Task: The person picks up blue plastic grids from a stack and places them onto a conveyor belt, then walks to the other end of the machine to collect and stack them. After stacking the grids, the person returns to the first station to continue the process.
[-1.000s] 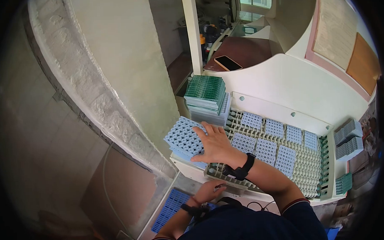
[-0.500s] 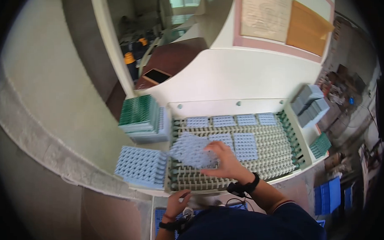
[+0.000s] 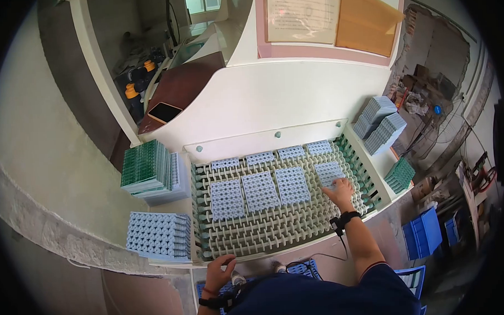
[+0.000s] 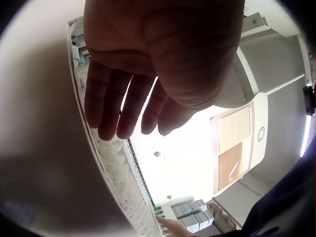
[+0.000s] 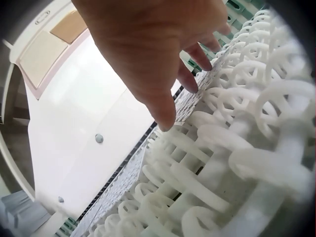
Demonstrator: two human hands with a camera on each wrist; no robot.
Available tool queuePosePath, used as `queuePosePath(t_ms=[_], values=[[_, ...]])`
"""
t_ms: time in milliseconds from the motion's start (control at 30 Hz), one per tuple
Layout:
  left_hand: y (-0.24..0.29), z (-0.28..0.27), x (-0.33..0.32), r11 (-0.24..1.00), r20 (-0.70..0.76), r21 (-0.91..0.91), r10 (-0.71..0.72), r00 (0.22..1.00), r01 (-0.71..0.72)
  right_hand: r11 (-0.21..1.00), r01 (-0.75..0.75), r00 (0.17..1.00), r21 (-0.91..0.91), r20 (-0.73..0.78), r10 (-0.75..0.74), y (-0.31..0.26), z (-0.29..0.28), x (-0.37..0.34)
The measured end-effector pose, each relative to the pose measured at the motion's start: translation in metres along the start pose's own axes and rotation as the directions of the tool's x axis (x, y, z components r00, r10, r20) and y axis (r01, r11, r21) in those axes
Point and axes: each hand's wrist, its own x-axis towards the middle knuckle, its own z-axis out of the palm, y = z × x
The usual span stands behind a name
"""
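Note:
On the roller conveyor (image 3: 276,226), a pale blue perforated panel (image 3: 327,170) lies at the right end of the front row. My right hand (image 3: 339,193) rests at its near edge, palm down; in the right wrist view the fingers (image 5: 186,79) are spread and reach onto the panel. Three like panels lie to its left, among them one (image 3: 291,185) nearest to it. My left hand (image 3: 216,274) hangs by the conveyor's front edge, holding nothing, its fingers (image 4: 129,106) loosely extended in the left wrist view.
Left of the conveyor stand a stack of pale blue panels (image 3: 155,233) and a stack of green boards (image 3: 144,167). Grey-blue stacks (image 3: 385,128) and a green rack (image 3: 399,174) sit on the right side. A phone (image 3: 164,112) lies on the brown surface; blue crates (image 3: 421,235) stand at lower right.
My right hand has moved from the left stack across the conveyor, carrying one panel, which now lies at the front row's right end. The hand's grip has loosened. The head view has swung right.

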Motion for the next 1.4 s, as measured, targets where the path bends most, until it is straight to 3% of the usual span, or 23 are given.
queuePosePath(t_ms=[67, 200, 300, 367, 433, 500, 567, 700, 767, 1000, 1100, 1300, 1367, 1400], values=[[0.000, 0.000, 0.000, 1.000, -0.007, 0.012, 0.008, 1.000, -0.008, 0.999, 0.037, 0.986, -0.041, 0.164, -0.029, 0.000, 0.007, 0.005], [0.001, -0.003, -0.005, 1.000, -0.021, 0.017, 0.000, 1.000, 0.000, 0.991, 0.068, 0.985, -0.115, 0.167, -0.049, -0.017, 0.005, 0.012], [-0.005, -0.005, -0.012, 0.999, -0.068, 0.001, -0.033, 0.997, 0.033, 0.969, 0.238, 0.923, 0.066, 0.294, -0.247, -0.069, -0.027, -0.006], [-0.007, -0.008, -0.015, 0.999, -0.075, -0.017, -0.042, 0.996, 0.041, 0.870, 0.397, 0.819, 0.294, 0.315, -0.480, -0.114, -0.043, -0.032], [-0.015, -0.008, -0.016, 0.996, -0.077, 0.091, 0.020, 0.997, -0.013, 0.718, 0.489, 0.634, 0.496, 0.364, -0.683, -0.174, -0.069, -0.068], [-0.008, -0.010, -0.015, 0.998, -0.049, -0.006, -0.057, 0.997, 0.056, 0.558, 0.529, 0.452, 0.639, 0.345, -0.823, -0.231, -0.098, -0.100], [-0.006, -0.011, -0.015, 0.999, -0.066, 0.004, -0.051, 0.997, 0.052, 0.396, 0.642, 0.326, 0.657, 0.233, -0.916, -0.274, -0.108, -0.119], [-0.010, -0.009, -0.014, 1.000, -0.043, 0.022, -0.001, 0.999, 0.001, 0.256, 0.736, 0.214, 0.627, 0.143, -0.966, -0.354, -0.124, -0.151], [-0.009, -0.009, -0.014, 1.000, -0.044, 0.021, 0.012, 0.999, -0.011, 0.169, 0.848, 0.134, 0.503, 0.105, -0.985, -0.383, -0.118, -0.165], [-0.004, -0.013, -0.019, 0.995, -0.103, -0.013, 0.094, 0.990, -0.096, 0.198, 0.897, 0.098, 0.396, 0.260, -0.961, -0.423, -0.105, -0.192], [-0.008, -0.014, -0.021, 0.995, -0.122, -0.006, 0.100, 0.987, -0.102, 0.258, 0.875, 0.133, 0.409, 0.309, -0.942, -0.422, -0.112, -0.189], [0.003, -0.020, -0.015, 0.997, -0.105, -0.029, 0.071, 0.992, -0.075, 0.268, 0.827, 0.250, 0.494, 0.104, -0.963, -0.377, -0.116, -0.165], [0.011, -0.018, -0.010, 0.996, -0.069, -0.063, 0.063, 0.996, -0.068, 0.272, 0.760, 0.340, 0.590, -0.003, -0.941, -0.347, -0.115, -0.156], [0.017, -0.016, -0.006, 0.950, -0.079, -0.304, 0.047, 0.996, -0.069, 0.269, 0.752, 0.356, 0.602, -0.027, -0.934, -0.331, -0.115, -0.150]])
